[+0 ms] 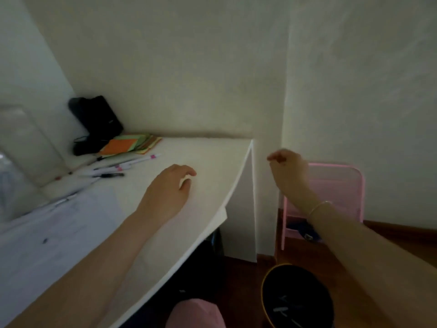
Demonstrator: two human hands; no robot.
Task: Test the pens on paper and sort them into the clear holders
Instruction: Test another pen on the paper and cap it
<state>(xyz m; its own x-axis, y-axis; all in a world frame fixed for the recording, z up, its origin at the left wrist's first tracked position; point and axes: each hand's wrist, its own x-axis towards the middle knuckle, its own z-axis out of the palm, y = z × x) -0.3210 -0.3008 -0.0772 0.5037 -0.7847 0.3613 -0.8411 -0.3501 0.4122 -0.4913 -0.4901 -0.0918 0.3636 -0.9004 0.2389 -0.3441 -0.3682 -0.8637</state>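
Note:
Several pens (118,165) lie loose on the white desk (212,162) at the left, some white with pink marks, one black. A sheet of paper (59,223) with faint scribbles covers the near left of the desk. A clear holder (26,143) stands at the far left, blurred. My left hand (168,188) hovers over the bare desk right of the pens, fingers curled loosely, holding nothing. My right hand (287,171) is raised beyond the desk's right edge, fingers bent and apart, with nothing in it.
A stack of coloured sticky notes (127,145) and a black device (97,121) sit at the back left by the wall. A pink folding chair (335,183) stands right of the desk. A black round bin (298,301) is on the floor below.

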